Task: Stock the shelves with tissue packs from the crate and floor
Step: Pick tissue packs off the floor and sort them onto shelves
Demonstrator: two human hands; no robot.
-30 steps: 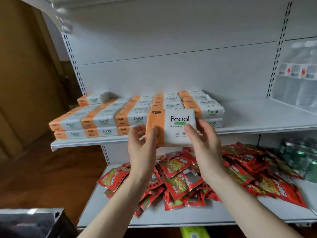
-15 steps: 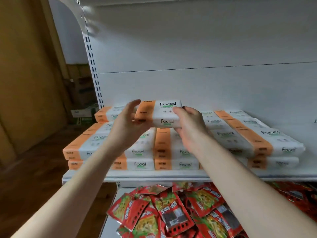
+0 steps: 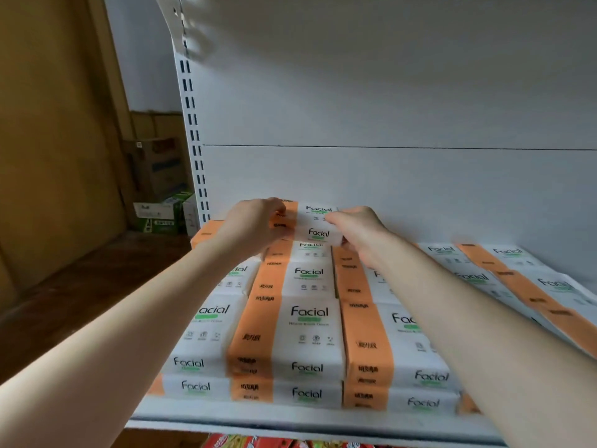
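Orange-banded pack [image 3: 318, 233], mid-frame above the stack [image 3: 303, 318], clamped endwise in the grip of left hand [image 3: 252, 224] and right hand [image 3: 358, 231].

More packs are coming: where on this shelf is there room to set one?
Free: tops of the stacked packs in front of the held pack and rightward along the back wall. The shelf shows only a narrow bare front strip. Crowded: rear middle, around the left hand and right hand.
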